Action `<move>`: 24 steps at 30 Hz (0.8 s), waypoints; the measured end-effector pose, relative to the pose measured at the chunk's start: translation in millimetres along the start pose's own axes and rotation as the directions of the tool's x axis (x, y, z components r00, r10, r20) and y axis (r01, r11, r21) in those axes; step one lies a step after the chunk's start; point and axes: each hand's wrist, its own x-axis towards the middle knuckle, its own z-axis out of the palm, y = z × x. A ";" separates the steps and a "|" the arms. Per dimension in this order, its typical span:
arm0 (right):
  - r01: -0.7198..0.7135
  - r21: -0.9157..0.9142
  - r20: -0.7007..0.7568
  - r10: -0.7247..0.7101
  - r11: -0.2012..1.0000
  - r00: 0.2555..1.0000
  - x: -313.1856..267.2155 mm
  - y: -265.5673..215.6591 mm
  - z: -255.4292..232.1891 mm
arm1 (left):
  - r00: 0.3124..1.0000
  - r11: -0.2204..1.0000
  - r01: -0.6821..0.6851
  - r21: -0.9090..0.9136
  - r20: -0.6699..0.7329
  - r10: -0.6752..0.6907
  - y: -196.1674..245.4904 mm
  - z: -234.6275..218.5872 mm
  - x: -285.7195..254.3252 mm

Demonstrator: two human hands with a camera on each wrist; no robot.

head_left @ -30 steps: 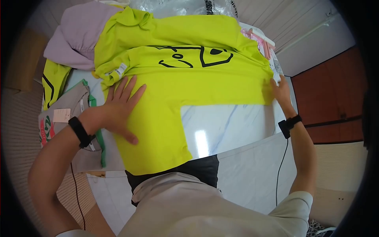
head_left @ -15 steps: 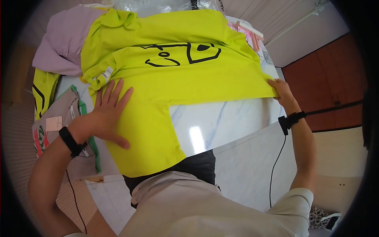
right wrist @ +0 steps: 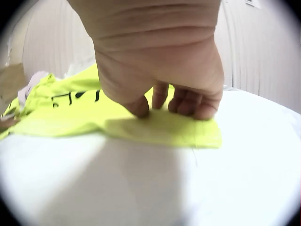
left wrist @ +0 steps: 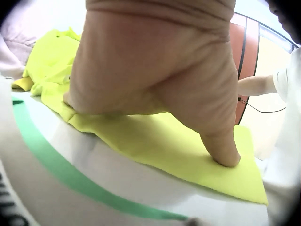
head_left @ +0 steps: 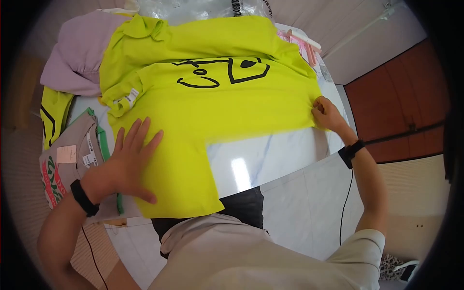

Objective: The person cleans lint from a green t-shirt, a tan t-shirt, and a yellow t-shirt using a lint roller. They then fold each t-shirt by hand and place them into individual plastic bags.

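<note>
A yellow-green shirt (head_left: pixel 251 108) with a black line print lies across the table, one sleeve (head_left: pixel 181 179) extending toward the person's waist. My left hand (head_left: pixel 126 164) rests on that sleeve with fingers spread; in the left wrist view its thumb (left wrist: pixel 225 153) presses the cloth. Over at the shirt's right end, my right hand (head_left: pixel 328 115) pinches the fabric near the hem. The right wrist view shows its curled fingers (right wrist: pixel 204 109) and thumb on the cloth, close to the hem edge (right wrist: pixel 207 139). A white label (head_left: pixel 129 97) shows at the collar.
A grey shirt (head_left: pixel 72 164) with green trim and a paper tag lies at the left. Behind it are a mauve garment (head_left: pixel 79 53) and another yellow-green piece (head_left: pixel 55 106). Clear plastic bags (head_left: pixel 203 8) and pink items (head_left: pixel 307 48) sit along the far side of the marble-patterned table (head_left: pixel 266 154).
My left hand has slid along the sleeve toward the person. My right hand gripped the shirt's end, drew it outward, then came back left, with the cloth bunching slightly there.
</note>
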 end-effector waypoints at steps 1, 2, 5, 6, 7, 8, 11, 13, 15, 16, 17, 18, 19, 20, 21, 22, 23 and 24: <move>0.024 -0.006 0.025 -0.024 1.000 0.999 11.2 3.0 -9.2 | 1.000 1.000 -0.006 0.006 0.005 0.006 3.6 1.2 -3.1; 0.048 -0.012 0.049 -0.047 0.999 0.998 24.4 11.2 -21.7 | 1.000 1.000 -0.011 -0.001 -0.001 0.011 6.6 3.6 -6.2; 0.061 0.041 -0.139 -0.055 0.997 0.989 71.5 18.8 -44.2 | 0.999 1.000 -0.004 -0.018 -0.032 0.003 16.2 10.6 -13.7; 0.021 -0.025 -0.239 -0.026 0.999 0.971 98.1 33.3 -45.9 | 0.999 1.000 0.014 -0.025 -0.049 -0.015 20.2 11.9 -15.6; -0.013 0.003 -0.288 0.013 1.000 0.957 113.1 28.8 -49.8 | 0.997 0.999 0.033 -0.030 -0.068 -0.035 24.9 12.9 -17.8; -0.044 0.034 -0.335 0.053 0.998 0.941 127.1 24.1 -53.0 | 0.993 0.997 0.064 -0.041 -0.101 -0.068 31.1 14.1 -21.0; -0.066 0.056 -0.428 0.084 0.996 0.900 168.8 20.8 -50.1 | 0.974 0.988 0.130 -0.087 -0.176 -0.144 54.1 20.2 -33.0; -0.060 0.044 -0.475 0.073 0.997 0.877 194.7 17.2 -42.0 | 0.964 0.981 0.143 -0.130 -0.207 -0.168 68.5 22.6 -43.2; -0.109 -0.034 -0.454 0.082 0.993 0.887 217.5 17.7 -37.2 | 0.957 0.971 0.132 -0.198 -0.229 -0.177 78.3 30.0 -52.0; -0.133 -0.077 -0.444 0.086 0.988 0.892 228.4 21.4 -35.7 | 0.954 0.965 0.123 -0.233 -0.241 -0.180 82.0 34.3 -56.0; -0.160 -0.076 -0.438 0.111 0.984 0.892 237.6 25.3 -33.7 | 0.952 0.962 0.125 -0.243 -0.242 -0.185 84.1 40.2 -58.4; -0.187 -0.076 -0.433 0.136 0.979 0.891 245.8 31.5 -30.8 | 0.951 0.960 0.125 -0.252 -0.245 -0.188 84.5 48.0 -59.6; -0.214 -0.077 -0.428 0.161 0.974 0.889 249.7 32.5 -30.4 | 0.950 0.957 0.125 -0.262 -0.248 -0.192 84.7 54.2 -60.1; -0.206 -0.056 -0.346 0.174 0.977 0.922 250.8 36.1 -35.6 | 0.944 0.956 0.126 -0.266 -0.263 -0.198 85.0 58.6 -59.8; -0.212 -0.043 -0.364 0.182 0.976 0.913 248.8 33.8 -33.2 | 0.939 0.954 0.127 -0.271 -0.278 -0.204 85.8 62.6 -59.2; -0.218 -0.032 -0.381 0.190 0.975 0.905 247.2 31.5 -29.9 | 0.933 0.952 0.126 -0.278 -0.292 -0.209 85.7 66.4 -59.0; -0.225 -0.022 -0.397 0.198 0.974 0.896 249.5 27.6 -30.0 | 0.926 0.949 0.125 -0.290 -0.310 -0.217 85.4 70.2 -59.1; -0.193 -0.031 -0.417 0.163 0.981 0.894 265.6 46.4 -26.2 | 0.918 0.945 0.122 -0.302 -0.328 -0.223 85.1 73.8 -58.7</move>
